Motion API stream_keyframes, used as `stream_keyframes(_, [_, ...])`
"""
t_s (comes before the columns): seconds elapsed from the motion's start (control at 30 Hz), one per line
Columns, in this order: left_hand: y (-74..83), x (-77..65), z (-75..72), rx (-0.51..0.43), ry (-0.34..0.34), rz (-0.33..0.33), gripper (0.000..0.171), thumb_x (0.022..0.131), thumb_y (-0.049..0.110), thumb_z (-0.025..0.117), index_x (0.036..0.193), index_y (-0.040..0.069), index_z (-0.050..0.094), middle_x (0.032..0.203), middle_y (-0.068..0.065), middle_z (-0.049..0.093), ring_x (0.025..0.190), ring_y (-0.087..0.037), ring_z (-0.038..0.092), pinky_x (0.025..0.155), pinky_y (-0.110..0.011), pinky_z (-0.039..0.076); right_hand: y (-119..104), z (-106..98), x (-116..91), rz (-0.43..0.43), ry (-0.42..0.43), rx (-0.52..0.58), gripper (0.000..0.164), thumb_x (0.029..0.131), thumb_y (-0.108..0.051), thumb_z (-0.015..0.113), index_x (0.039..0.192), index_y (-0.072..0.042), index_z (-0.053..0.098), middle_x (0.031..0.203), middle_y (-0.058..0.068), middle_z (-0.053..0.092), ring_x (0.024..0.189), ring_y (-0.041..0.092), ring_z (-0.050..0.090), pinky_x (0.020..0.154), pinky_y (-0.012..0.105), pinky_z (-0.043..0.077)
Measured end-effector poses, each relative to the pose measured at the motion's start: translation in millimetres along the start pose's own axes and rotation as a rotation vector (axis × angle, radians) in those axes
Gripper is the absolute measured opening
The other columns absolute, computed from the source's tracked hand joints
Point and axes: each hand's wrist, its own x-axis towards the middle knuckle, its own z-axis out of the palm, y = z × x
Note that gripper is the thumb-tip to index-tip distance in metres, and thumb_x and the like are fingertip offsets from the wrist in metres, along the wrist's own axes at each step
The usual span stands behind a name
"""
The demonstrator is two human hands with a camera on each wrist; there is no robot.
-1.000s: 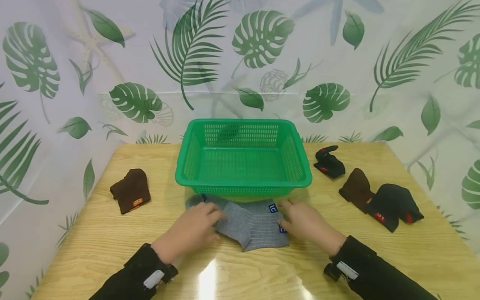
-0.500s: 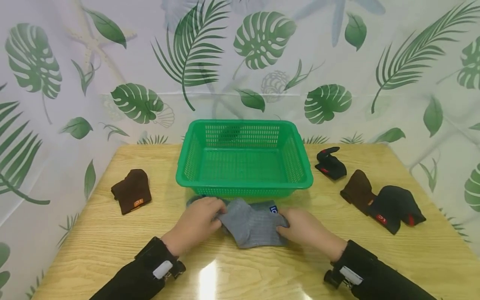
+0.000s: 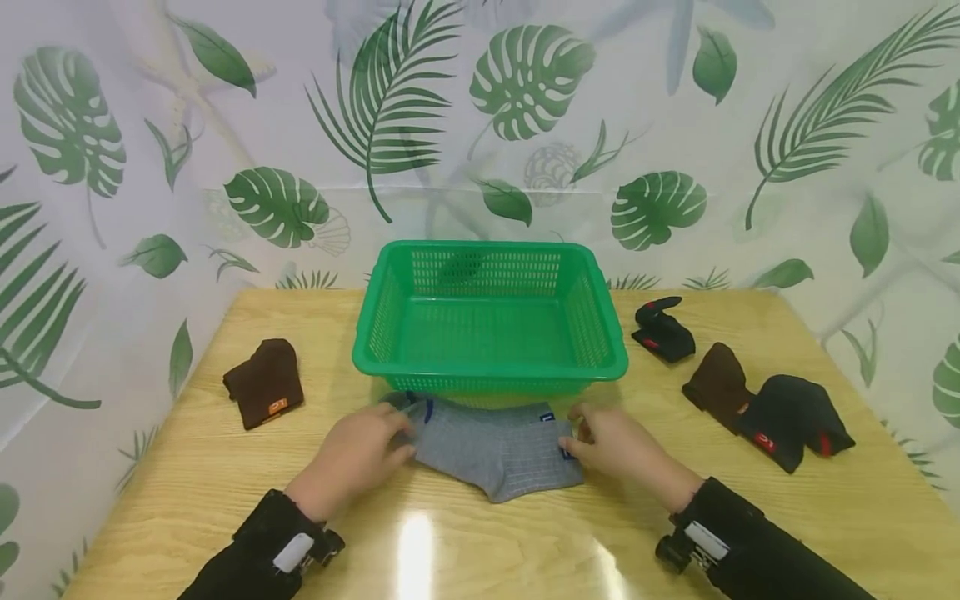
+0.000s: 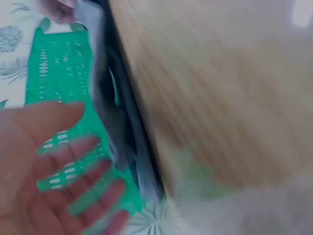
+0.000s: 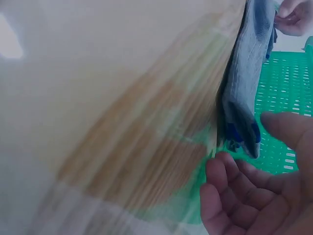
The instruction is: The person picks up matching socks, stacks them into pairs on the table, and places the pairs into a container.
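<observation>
Two grey socks lie on the table, overlapping. The front sock (image 3: 487, 450) has its toe end to the left and its ribbed cuff to the right; most of the rear sock (image 3: 517, 414) is hidden behind it. Navy labels mark the cuffs. My left hand (image 3: 360, 454) is at the toe end, and in the left wrist view its fingers (image 4: 93, 171) are spread, apart from the grey fabric (image 4: 105, 93). Beside the cuffs is my right hand (image 3: 618, 450). The right wrist view has its thumb and loosely bent fingers (image 5: 234, 196) parted around the cuff end (image 5: 242, 127).
A green plastic basket (image 3: 487, 369) stands just behind the socks. One folded brown sock bundle (image 3: 266, 382) lies at the left. On the right are a small black bundle (image 3: 666, 337), a brown one (image 3: 716, 383) and a larger black one (image 3: 795, 417). Leaf-patterned cloth surrounds the table.
The front sock's raised, bunched part now lies flatter and stretched out to the left. My left hand has moved left off the fabric, and the right hand has loosened from the cuff.
</observation>
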Motion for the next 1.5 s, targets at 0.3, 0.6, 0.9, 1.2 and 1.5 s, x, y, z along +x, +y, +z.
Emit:
stream_keyframes(0.3, [-9.7,14.0,9.6,-0.039,-0.006,-0.243,0.02,0.083,0.022,0.077,0.092,0.006,0.069,0.072,0.001,0.06,0.064,-0.013,0.054,0.057,-0.033,0.048,2.9,11.4,-2.8,0.038,-0.035,0.008,0.032,0.084,-0.022,0.075,0.068,-0.011,0.049,0.061,-0.003,0.043,0.054,0.01,0.04,0.049,0.025,0.032])
stream_keyframes(0.6, [-19.9,13.9,-16.6,-0.344,0.045,-0.402,0.009,0.085,0.01,0.061,0.09,0.004,0.064,0.079,-0.003,0.06,0.066,-0.014,0.05,0.059,-0.028,0.043,-8.1,-18.1,8.2,-0.045,-0.023,0.267,0.021,0.093,-0.014,0.066,0.083,-0.003,0.051,0.059,-0.005,0.042,0.052,0.01,0.042,0.05,0.025,0.039])
stream_keyframes(0.9, [-39.9,18.2,-6.1,-0.387,0.017,-0.515,0.022,0.084,0.007,0.057,0.101,-0.006,0.062,0.085,-0.011,0.061,0.068,-0.019,0.052,0.057,-0.029,0.043,-11.8,3.3,31.2,0.091,-0.018,0.464,0.014,0.098,-0.008,0.054,0.093,0.006,0.053,0.067,0.004,0.05,0.051,0.017,0.06,0.052,0.031,0.055])
stream_keyframes(1.2, [-44.8,24.1,4.0,-0.32,-0.057,-0.503,0.022,0.086,0.007,0.059,0.103,-0.008,0.063,0.075,-0.008,0.062,0.063,-0.018,0.055,0.055,-0.028,0.043,-10.5,15.4,34.9,0.128,0.001,0.343,0.023,0.096,-0.006,0.055,0.111,0.012,0.055,0.079,0.011,0.051,0.051,0.018,0.056,0.049,0.031,0.055])
stream_keyframes(1.5, [-39.5,28.4,6.0,-0.181,-0.027,-0.446,0.012,0.085,0.011,0.061,0.088,0.0,0.065,0.073,-0.005,0.058,0.061,-0.019,0.051,0.053,-0.031,0.041,-12.0,13.4,32.3,0.114,-0.016,0.295,0.038,0.098,-0.005,0.048,0.129,0.017,0.046,0.077,0.013,0.053,0.052,0.021,0.062,0.049,0.03,0.054])
